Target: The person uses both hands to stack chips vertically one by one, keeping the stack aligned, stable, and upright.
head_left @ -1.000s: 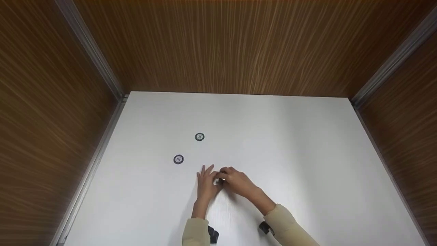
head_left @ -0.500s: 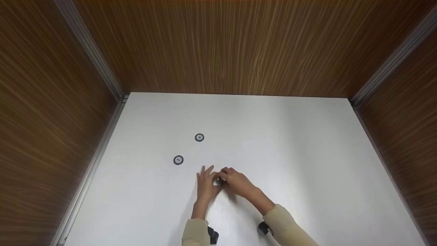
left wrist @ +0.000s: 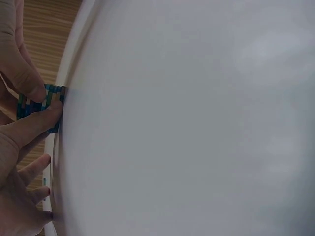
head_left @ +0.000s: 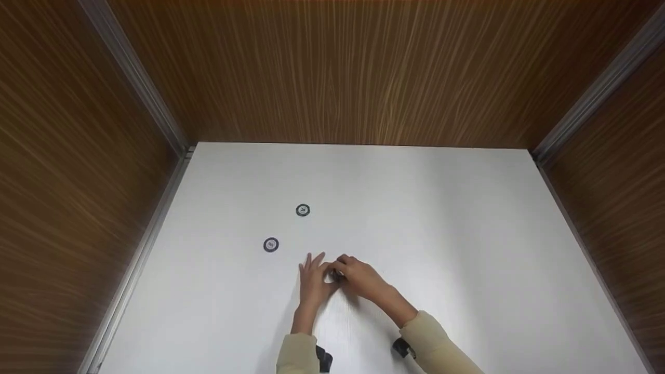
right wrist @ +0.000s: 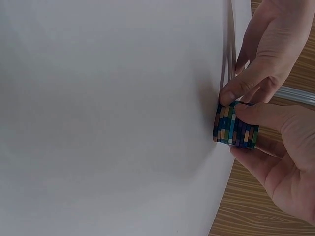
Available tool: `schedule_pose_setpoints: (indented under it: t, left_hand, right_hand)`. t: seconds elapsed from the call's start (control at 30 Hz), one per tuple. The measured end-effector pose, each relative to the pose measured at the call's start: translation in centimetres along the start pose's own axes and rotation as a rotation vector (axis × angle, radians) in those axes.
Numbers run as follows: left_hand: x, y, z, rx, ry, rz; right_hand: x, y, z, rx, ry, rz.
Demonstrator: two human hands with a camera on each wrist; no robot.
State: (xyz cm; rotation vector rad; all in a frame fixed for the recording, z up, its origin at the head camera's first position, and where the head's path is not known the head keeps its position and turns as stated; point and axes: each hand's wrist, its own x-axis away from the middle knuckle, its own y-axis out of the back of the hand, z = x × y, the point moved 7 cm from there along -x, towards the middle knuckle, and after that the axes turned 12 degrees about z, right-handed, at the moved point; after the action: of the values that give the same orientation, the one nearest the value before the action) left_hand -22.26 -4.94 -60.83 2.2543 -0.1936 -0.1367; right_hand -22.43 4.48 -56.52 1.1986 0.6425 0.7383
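Observation:
A short stack of poker chips point(right wrist: 235, 125) with multicoloured striped edges stands upright between both hands, low on the white table. My left hand point(head_left: 313, 283) pinches the lower part of the stack between thumb and index finger. Its other fingers spread out, fingertips at the tabletop in the left wrist view. From the other side, my right hand point(head_left: 363, 279) grips the upper chips, thumb on the near side and fingers on the far side. In the head view the fingers mostly hide the stack.
Two single chips lie flat on the white table point(head_left: 415, 218): a dark green-rimmed chip point(head_left: 303, 210) farther back and a dark purple-rimmed chip point(head_left: 270, 244) to the left of the hands. Brown wood-grain panels point(head_left: 332, 72) enclose the back and both sides.
Both hands stay at the same spot around the stack, with only slight finger movement by the right hand. The head view has tipped a little, so the table appears slightly lower.

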Motion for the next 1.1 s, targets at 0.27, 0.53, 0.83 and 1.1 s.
schedule_pose_setpoints:
  t: [0.27,0.53,0.83,1.1]
  left_hand:
    - [-0.01,0.02,-0.13,-0.015,-0.011,-0.005]
    - [-0.01,-0.11,-0.05,-0.017,-0.006,0.009]
    - [-0.02,-0.21,0.07,-0.016,-0.007,0.002]
    - [-0.04,-0.12,0.08,-0.02,-0.014,0.001]
  right_hand:
    - [-0.05,-0.12,-0.21,-0.045,-0.003,0.01]
    - [-0.04,-0.23,-0.31,-0.041,-0.015,0.022]
    - [-0.24,-0.04,-0.22,-0.03,-0.027,0.05]
    - [-0.34,-0.2,-0.43,-0.028,-0.011,0.041]
